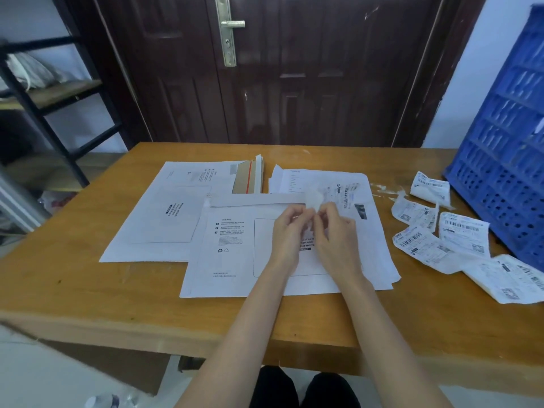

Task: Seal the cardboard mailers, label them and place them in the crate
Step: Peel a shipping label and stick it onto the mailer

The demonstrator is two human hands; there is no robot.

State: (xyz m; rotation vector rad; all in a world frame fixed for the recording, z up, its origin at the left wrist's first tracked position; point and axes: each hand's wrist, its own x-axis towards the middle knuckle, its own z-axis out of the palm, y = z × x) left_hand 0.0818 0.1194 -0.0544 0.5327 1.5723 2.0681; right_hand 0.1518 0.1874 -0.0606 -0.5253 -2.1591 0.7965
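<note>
Mid-table, toward the near edge: both hands, left hand [287,228] and right hand [332,228], pinch a white strip [313,198] over the front mailer [232,254]. Looks like the sealing step, liner coming off. Next: press flap down, then grab a label [463,231] beside the crate [506,160], right edge.

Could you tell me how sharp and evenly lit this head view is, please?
Head view: soft, even light, no hard shadows; wide-angle bending bows the table edge and leans the blue crate; the shelf at far left is blurred; print on the mailer is too soft to read.
</note>
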